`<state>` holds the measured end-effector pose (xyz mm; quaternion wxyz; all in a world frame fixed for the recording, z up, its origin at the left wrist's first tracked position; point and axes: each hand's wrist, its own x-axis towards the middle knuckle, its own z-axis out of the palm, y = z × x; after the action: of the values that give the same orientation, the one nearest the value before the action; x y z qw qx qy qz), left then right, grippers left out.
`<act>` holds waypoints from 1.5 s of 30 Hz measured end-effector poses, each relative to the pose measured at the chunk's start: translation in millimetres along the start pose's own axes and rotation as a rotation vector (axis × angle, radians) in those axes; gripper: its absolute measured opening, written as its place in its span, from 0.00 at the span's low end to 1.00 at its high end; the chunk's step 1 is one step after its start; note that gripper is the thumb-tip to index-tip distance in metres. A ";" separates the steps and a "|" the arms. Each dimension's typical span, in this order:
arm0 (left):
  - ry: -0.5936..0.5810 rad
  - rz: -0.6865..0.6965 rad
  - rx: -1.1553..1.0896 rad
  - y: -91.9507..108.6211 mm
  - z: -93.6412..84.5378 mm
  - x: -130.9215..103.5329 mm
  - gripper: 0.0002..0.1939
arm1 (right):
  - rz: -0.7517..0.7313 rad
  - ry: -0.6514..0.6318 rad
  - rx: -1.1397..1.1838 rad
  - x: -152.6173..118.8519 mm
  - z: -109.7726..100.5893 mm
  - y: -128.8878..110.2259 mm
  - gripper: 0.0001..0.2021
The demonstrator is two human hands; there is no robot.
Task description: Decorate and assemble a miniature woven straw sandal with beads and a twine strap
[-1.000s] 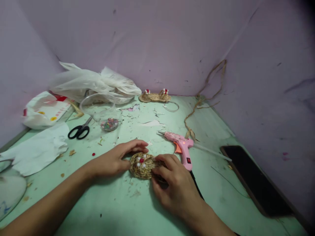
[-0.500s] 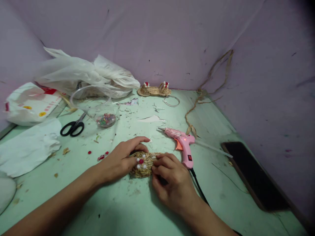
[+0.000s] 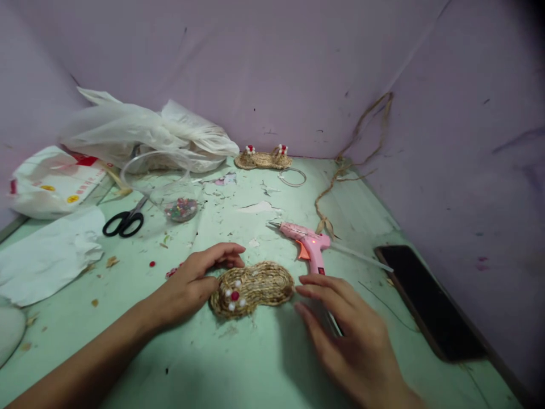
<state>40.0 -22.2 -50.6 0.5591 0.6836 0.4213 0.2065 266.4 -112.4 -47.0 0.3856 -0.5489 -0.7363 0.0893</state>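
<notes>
A woven straw piece [image 3: 266, 284], pinched in at its middle like a figure eight, lies on the green table. On its left lobe is a bead flower [image 3: 234, 296], a red bead with white beads around it. My left hand [image 3: 200, 278] rests against the left end, thumb at the edge and fingers loosely curved past the upper side, not closed round it. Just off the right end is my right hand [image 3: 349, 318], fingers apart and holding nothing. Behind it a pink glue gun [image 3: 313, 244] lies with its switch lit, its grip partly hidden.
At the back stands a similar straw piece [image 3: 263, 161] with two bead flowers, beside a wire ring [image 3: 292, 177]. Scissors [image 3: 123, 223], a clear cup [image 3: 155, 196] with beads and plastic bags [image 3: 145, 130] lie left. A phone [image 3: 430, 304] lies right; twine [image 3: 326, 196] runs up the wall.
My right hand has let go of the straw piece and moved right. The piece now shows whole, shifted slightly left and down. My left hand has loosened and moved a little left.
</notes>
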 end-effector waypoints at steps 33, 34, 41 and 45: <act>0.094 -0.333 0.073 17.2 3.1 11.2 0.14 | -0.210 -0.190 0.107 7.0 45.5 10.2 0.14; 0.107 -0.384 0.036 17.0 2.5 11.3 0.16 | -0.246 -0.193 0.099 10.9 44.9 9.7 0.14; 0.005 -0.496 -0.286 25.9 7.6 8.1 0.16 | 0.025 -0.062 0.137 18.3 44.7 5.9 0.07; 0.099 -0.488 -0.382 27.6 14.4 4.9 0.09 | 0.684 -0.241 0.578 18.9 42.4 -1.0 0.06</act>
<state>63.1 -27.3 -29.8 0.6893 0.4339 0.5533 0.1745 235.6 -83.9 -66.7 0.3830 -0.6160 -0.4973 0.4759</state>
